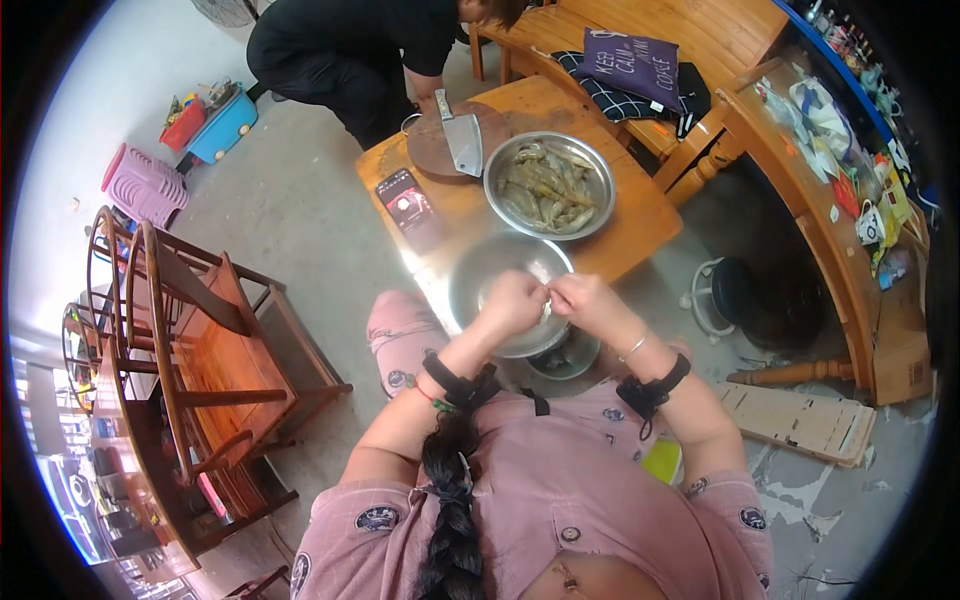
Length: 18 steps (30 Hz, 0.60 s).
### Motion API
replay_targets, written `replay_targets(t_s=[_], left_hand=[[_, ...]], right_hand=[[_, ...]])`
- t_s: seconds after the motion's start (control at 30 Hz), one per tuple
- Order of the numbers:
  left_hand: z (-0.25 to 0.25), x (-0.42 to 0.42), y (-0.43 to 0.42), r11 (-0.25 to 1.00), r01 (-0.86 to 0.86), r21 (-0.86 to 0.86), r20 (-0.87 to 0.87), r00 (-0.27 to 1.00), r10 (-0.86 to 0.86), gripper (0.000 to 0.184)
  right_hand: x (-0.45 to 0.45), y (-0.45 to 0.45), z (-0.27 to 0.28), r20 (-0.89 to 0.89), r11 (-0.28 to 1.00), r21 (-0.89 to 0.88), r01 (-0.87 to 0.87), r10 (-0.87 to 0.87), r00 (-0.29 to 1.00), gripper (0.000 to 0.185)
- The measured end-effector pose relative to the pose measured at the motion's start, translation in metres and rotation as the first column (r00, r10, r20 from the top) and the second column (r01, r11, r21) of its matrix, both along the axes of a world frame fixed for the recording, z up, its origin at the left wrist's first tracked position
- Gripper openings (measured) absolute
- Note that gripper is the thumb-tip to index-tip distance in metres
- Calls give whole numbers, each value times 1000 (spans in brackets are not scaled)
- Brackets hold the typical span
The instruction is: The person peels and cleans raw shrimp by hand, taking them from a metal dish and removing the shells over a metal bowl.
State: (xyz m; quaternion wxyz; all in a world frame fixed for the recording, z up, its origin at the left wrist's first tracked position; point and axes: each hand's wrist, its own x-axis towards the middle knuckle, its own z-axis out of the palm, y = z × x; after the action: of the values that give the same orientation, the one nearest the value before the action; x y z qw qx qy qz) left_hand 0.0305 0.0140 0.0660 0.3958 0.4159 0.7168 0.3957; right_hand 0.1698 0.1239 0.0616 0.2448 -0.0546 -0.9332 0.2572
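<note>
My left hand [513, 303] and my right hand [588, 303] meet above a metal bowl [470, 275], fingers pinched together. Between the fingertips is a small pale piece that looks like a shrimp [546, 311]; most of it is hidden by my fingers. Just beyond, on the wooden table [625, 240], a second metal bowl [490, 196] holds several raw, greyish shrimps [548, 185]. Below the nearer bowl, another metal container [566, 364] partly shows, its contents unclear.
A cleaver [463, 143] lies on a round chopping board [425, 152], near a lit phone [407, 207]. Another person [340, 60] bends over behind the table. Wooden chairs [220, 350] stand left; a wooden bench [700, 30] and a black stool [735, 290] are to the right.
</note>
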Motion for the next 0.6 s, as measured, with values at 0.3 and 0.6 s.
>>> replay_targets(t_s=[0.3, 0.6], left_hand=[[-2, -6, -3, 987, 121, 107, -205, 974, -98, 20], [2, -9, -4, 998, 59, -28, 153, 987, -54, 22]], right_hand=[[7, 4, 12, 227, 919, -378, 114, -28, 974, 19], [9, 3, 16, 165, 868, -492, 68, 17, 986, 18]])
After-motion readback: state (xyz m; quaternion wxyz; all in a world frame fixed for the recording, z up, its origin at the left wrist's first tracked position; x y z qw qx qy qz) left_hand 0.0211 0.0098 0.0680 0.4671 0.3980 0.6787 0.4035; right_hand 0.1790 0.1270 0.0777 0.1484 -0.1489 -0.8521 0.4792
